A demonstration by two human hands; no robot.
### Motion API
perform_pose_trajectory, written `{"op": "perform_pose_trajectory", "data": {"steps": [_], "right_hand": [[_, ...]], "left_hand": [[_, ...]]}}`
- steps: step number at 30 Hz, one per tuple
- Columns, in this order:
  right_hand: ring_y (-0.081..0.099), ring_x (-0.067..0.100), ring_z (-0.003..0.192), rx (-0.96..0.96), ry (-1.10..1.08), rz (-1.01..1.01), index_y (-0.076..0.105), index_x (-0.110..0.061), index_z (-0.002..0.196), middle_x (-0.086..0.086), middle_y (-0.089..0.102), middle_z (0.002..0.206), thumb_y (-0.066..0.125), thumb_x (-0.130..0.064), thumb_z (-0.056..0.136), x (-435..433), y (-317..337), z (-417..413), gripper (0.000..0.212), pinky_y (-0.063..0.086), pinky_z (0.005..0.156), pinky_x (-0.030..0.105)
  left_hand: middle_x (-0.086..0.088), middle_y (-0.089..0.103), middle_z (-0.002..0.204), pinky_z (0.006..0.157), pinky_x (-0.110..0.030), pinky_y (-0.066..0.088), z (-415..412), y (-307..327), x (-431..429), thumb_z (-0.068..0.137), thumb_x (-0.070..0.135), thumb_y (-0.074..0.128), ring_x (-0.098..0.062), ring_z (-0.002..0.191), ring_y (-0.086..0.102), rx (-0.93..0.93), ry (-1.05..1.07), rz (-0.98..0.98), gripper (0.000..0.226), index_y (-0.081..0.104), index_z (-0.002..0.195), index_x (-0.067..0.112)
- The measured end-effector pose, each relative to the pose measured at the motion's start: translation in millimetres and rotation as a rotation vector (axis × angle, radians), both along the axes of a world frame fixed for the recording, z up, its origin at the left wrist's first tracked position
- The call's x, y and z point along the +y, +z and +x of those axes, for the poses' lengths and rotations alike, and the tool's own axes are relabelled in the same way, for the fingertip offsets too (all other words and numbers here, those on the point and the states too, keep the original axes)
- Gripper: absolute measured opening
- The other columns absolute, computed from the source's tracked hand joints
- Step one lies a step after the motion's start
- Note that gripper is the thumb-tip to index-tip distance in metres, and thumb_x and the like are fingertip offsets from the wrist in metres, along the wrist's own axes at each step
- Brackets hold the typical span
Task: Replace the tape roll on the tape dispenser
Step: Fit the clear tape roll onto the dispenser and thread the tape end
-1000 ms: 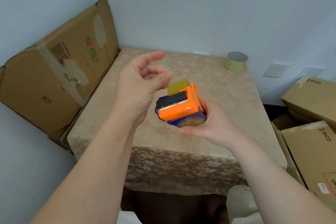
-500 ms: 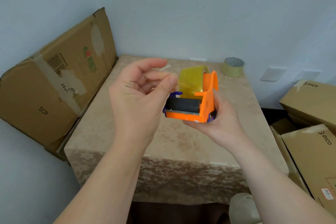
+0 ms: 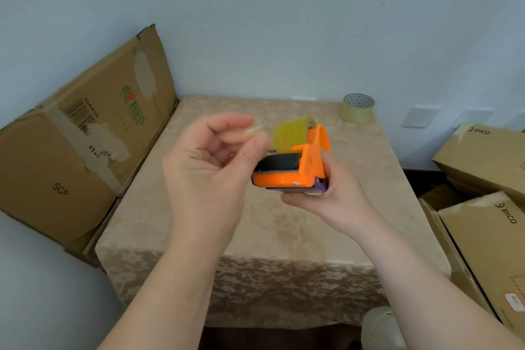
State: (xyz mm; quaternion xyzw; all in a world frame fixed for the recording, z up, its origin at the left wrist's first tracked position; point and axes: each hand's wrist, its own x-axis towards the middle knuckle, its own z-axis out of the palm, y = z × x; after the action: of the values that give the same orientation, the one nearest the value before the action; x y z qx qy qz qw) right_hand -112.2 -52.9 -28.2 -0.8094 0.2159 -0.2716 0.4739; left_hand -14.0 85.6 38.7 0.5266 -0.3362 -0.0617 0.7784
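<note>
An orange and purple tape dispenser is held above the table in my right hand, gripped from below and the right. A yellowish tape roll sits in it, behind a black roller. My left hand hovers just left of the dispenser, thumb and fingers curled together near a thin, blurred clear strip of tape at its fingertips. I cannot tell whether the fingers pinch that strip. A second tape roll stands on the table's far right corner.
The table wears a beige patterned cloth. A flattened cardboard box leans against the wall at left. Several brown boxes are stacked at right. A pale rounded object lies below the table's front edge.
The dispenser has turned from showing its orange side to showing the roller and tape roll upright. My left hand stayed close beside it, fingers curling in toward the tape end.
</note>
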Motion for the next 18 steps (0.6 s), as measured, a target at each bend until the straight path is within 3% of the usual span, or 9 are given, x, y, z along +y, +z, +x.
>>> {"op": "perform_pose_trajectory", "data": {"steps": [5, 13, 18], "right_hand": [[0.07, 0.011, 0.092, 0.019, 0.03, 0.078, 0.061, -0.031, 0.11, -0.005, 0.074, 0.099, 0.082, -0.021, 0.058, -3.6, -5.8, -0.4, 0.057, 0.056, 0.085, 0.037], [0.068, 0.016, 0.092, 0.172, 0.107, 0.044, 0.058, -0.024, 0.111, 0.001, 0.07, 0.102, 0.082, -0.041, 0.052, 1.5, -4.8, -2.2, 0.065, 0.055, 0.083, 0.044], [0.069, 0.021, 0.072, 0.157, 0.025, 0.161, 0.058, -0.03, 0.09, -0.001, 0.07, 0.082, 0.087, -0.04, 0.045, -0.9, -5.7, -2.2, 0.054, 0.058, 0.068, 0.046]], "left_hand": [[0.008, 0.068, 0.062, 0.07, -0.029, 0.057, 14.6, -5.3, -2.9, 0.072, 0.002, 0.067, -0.01, 0.063, 0.067, 0.069, -0.03, -0.009, 0.026, 0.063, 0.081, 0.026], [0.008, 0.068, 0.069, 0.07, -0.021, 0.053, 16.5, -10.9, -4.3, 0.079, 0.002, 0.069, -0.01, 0.073, 0.069, -0.111, 0.052, 0.109, 0.033, 0.065, 0.089, 0.033], [0.0, 0.068, 0.081, 0.074, -0.017, 0.052, 27.8, -21.0, -8.2, 0.087, 0.003, 0.06, -0.007, 0.08, 0.068, -0.081, 0.146, 0.166, 0.026, 0.062, 0.094, 0.029]]}}
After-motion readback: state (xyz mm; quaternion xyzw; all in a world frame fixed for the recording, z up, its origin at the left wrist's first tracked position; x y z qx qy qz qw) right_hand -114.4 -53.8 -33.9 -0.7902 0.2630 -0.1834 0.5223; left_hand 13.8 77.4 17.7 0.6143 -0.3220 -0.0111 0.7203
